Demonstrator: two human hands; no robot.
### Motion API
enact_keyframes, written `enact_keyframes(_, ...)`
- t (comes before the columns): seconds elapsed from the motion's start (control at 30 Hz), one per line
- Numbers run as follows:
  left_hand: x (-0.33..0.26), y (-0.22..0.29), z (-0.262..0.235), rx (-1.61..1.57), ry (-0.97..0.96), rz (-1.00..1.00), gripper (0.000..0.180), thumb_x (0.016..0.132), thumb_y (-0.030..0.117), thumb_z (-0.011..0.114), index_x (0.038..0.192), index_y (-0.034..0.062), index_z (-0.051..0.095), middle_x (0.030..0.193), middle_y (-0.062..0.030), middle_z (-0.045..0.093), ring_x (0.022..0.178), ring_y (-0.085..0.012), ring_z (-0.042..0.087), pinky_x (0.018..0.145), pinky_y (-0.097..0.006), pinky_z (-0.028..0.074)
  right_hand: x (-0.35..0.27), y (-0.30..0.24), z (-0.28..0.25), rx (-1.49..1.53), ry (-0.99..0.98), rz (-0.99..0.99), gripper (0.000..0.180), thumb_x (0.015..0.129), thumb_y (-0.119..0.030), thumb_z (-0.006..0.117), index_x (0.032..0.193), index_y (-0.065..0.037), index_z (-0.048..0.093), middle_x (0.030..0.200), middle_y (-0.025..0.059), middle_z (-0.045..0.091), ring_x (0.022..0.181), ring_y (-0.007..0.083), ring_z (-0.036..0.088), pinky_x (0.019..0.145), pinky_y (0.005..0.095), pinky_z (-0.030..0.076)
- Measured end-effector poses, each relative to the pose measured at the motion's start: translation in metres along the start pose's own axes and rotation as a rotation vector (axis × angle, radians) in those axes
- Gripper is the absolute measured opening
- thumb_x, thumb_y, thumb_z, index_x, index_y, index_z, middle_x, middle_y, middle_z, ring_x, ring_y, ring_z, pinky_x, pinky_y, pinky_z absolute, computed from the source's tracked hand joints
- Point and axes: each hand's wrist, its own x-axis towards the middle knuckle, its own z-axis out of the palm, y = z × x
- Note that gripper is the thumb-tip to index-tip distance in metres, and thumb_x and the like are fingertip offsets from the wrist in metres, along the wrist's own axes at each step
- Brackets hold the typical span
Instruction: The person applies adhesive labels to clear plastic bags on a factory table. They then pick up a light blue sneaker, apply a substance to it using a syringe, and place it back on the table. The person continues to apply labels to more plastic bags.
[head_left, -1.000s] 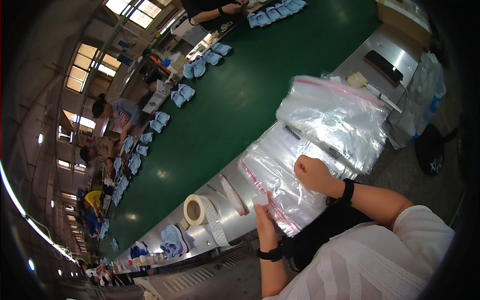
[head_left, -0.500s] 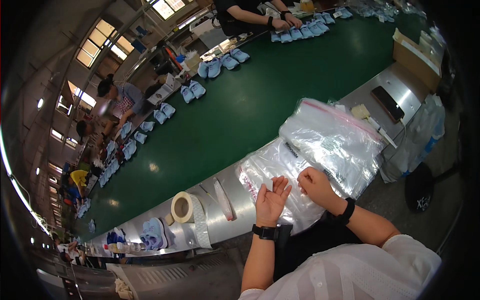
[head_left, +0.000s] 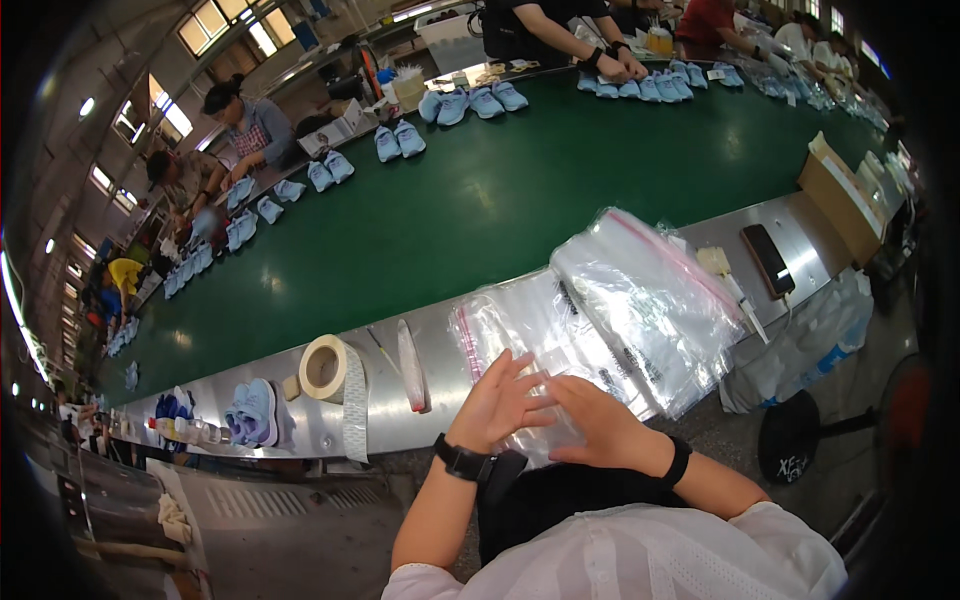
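We see two overlapping lots of clear plastic bags (head_left: 655,310) on the metal ledge (head_left: 440,345) beside the green conveyor belt (head_left: 400,245), just beyond the hands. The upper lot lies aslant, its long axis running from upper left to lower right, with a pink strip along its far right edge. The lower lot reaches rightward beneath it, its pink strip on the left edge, running toward us.

Our left hand (head_left: 497,405) is spread, fingers parted and pointing right, above the lower bags. Our right hand (head_left: 605,425) points left, its fingertips close to the left ones; we cannot tell whether it pinches anything.

Small dark print shows on the bags, too blurred to read. Small repeated marks cover the strip hanging from the white roll (head_left: 355,415), and pale lettering stands on the round black pad (head_left: 785,435) at right.
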Motion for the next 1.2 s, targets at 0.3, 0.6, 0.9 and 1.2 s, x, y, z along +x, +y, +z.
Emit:
enact_keyframes(0.3, -0.091, -0.056, -0.004, 0.277, 0.396, 0.472, 0.038, 0.096, 0.027, 0.038, 0.108, -0.0061, 0.052, 0.104, -0.0199, 0.060, 0.089, -0.0277, 0.063, 0.068, -0.033, 0.055, 0.028, 0.022, -0.011, 0.597, 0.181, 0.449, 0.015, 0.087, -0.016, 0.054, 0.090, -0.004, 0.062, 0.086, 0.0062, 0.063, 0.070, 0.0165, 0.061, 0.064, 0.0286, 0.049)
enact_keyframes(0.6, -0.054, -0.127, -0.042, -0.021, 0.495, 0.408, 0.030, 0.092, 0.020, 0.049, 0.115, 0.0009, 0.047, 0.105, -0.0107, 0.057, 0.090, -0.0204, 0.059, 0.074, -0.035, 0.051, -0.091, 0.135, -0.102, -0.319, 0.738, 0.788, 0.016, 0.075, -0.008, 0.060, 0.065, 0.000, 0.050, 0.075, 0.0074, 0.055, 0.066, 0.0212, 0.052, 0.063, 0.0343, 0.042)
enact_keyframes(0.9, -0.051, -0.051, -0.054, 0.453, 0.705, 0.708, 0.011, 0.084, 0.006, 0.059, 0.091, -0.0014, 0.054, 0.070, -0.0015, 0.055, 0.058, -0.0047, 0.050, 0.046, -0.020, 0.038, -0.030, 0.045, -0.052, -0.743, 0.392, 0.253, 0.043, 0.070, -0.008, 0.064, 0.111, -0.001, 0.053, 0.121, 0.0154, 0.048, 0.115, 0.0362, 0.041, 0.099, 0.0468, 0.030)
enact_keyframes(1.2, -0.145, -0.063, -0.141, 0.301, 1.243, 0.788, 0.041, 0.085, 0.015, 0.060, 0.120, 0.0033, 0.043, 0.105, -0.0054, 0.054, 0.088, -0.0120, 0.056, 0.063, -0.025, 0.047, -0.026, 0.041, -0.028, -0.520, 0.111, 0.309, 0.044, 0.069, -0.007, 0.067, 0.110, -0.001, 0.053, 0.119, 0.0182, 0.049, 0.111, 0.0377, 0.045, 0.094, 0.0460, 0.035)
